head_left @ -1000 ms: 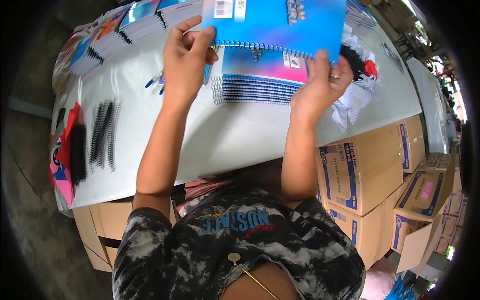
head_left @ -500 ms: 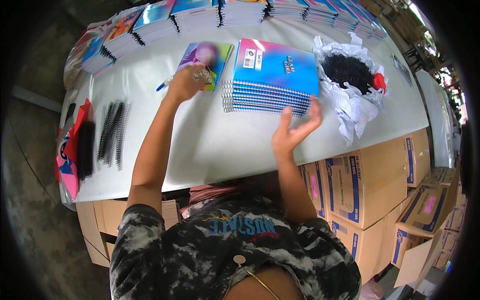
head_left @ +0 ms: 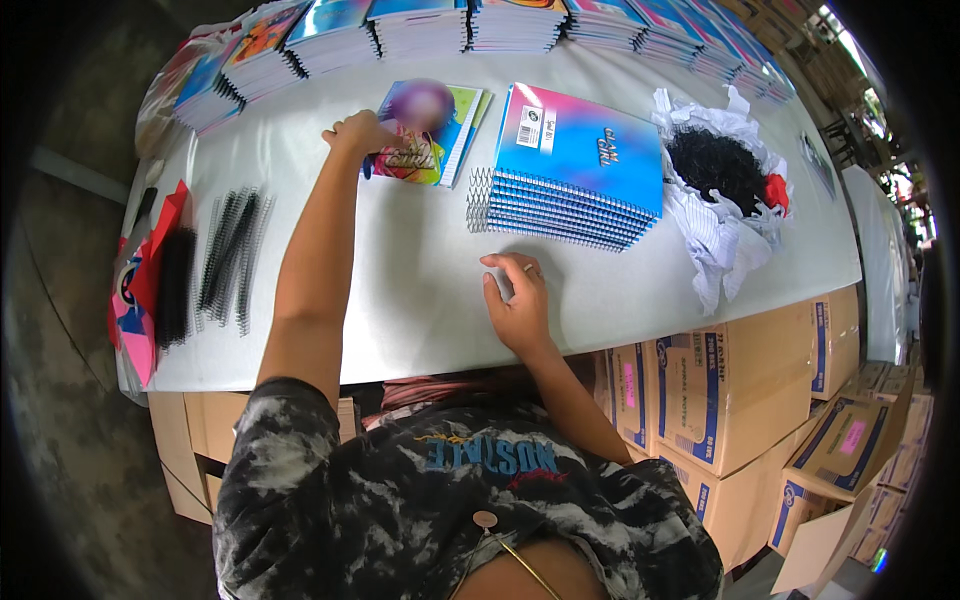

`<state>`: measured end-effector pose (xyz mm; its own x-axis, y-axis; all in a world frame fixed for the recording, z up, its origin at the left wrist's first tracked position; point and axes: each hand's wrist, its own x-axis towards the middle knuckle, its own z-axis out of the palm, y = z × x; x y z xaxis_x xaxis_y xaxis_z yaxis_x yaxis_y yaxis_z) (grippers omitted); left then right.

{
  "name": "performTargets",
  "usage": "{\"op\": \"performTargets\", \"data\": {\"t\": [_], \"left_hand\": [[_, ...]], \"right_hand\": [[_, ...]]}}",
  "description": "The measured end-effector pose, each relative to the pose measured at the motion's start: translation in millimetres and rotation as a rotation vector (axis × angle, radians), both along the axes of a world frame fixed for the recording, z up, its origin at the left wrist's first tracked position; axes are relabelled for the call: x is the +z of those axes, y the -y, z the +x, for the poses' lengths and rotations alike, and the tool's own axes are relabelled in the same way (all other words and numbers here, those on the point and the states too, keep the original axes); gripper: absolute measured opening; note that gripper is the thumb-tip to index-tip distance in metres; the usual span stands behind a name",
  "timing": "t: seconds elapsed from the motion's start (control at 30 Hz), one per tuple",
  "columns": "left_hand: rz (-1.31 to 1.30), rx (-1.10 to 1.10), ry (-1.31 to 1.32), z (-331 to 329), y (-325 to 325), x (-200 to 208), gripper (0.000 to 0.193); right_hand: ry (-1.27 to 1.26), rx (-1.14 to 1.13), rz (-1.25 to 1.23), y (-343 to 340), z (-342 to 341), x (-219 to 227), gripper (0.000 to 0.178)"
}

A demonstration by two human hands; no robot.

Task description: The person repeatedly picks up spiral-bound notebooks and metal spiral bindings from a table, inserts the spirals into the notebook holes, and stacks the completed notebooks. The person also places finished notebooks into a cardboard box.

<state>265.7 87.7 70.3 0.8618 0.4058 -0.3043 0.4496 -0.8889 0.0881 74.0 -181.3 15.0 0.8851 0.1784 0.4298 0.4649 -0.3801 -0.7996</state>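
My left hand (head_left: 358, 138) is at the left edge of a colourful notebook (head_left: 410, 172), its fingers bent and its thumb side over the cover. What those fingers hold, if anything, is hidden. Another notebook's edge shows beneath this one, to the right. My right hand (head_left: 520, 308) hovers above the table's near part, loosely curled, thumb and forefinger apart, holding nothing. Just beyond it stands a neat stack of blue and pink spiral notebooks (head_left: 580, 140), their wire coils facing me.
Stacks of notebooks (head_left: 420, 38) line the table's far edge. Crumpled striped paper (head_left: 722, 240) cradles a tangle of black coils (head_left: 715, 165) at right. Loose black binding coils (head_left: 232, 250) and a red and pink package (head_left: 142, 300) lie at left. Cardboard boxes (head_left: 750, 365) stand below at right.
My right hand has drawn back left and nearer, away from the stack's corner. My left hand has shifted to the notebook's left edge, uncovering more of its cover. The view has shifted slightly.
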Motion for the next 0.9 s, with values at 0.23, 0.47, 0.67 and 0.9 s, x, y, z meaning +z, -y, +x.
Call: {"op": "performTargets", "data": {"t": [0.23,0.47,0.67,0.9], "left_hand": [[-0.205,0.091,-0.073,38.1,-55.6,-41.5,0.080],[-0.197,0.051,0.671,-10.7,-27.7,1.8,0.045],[-0.482,-0.381,1.102,-110.4,-4.4,86.9,0.013],[-0.099,-0.729,1.127,-245.3,39.0,124.3,0.038]], "right_hand": [[0.028,0.036,0.031,-5.0,1.6,2.6,0.017],[-0.039,0.038,0.101,3.0,-0.4,0.3,0.016],[0.205,-0.021,0.313,9.7,-5.5,53.2,0.037],[0.091,0.447,0.330,3.9,5.8,124.9,0.031]]}}
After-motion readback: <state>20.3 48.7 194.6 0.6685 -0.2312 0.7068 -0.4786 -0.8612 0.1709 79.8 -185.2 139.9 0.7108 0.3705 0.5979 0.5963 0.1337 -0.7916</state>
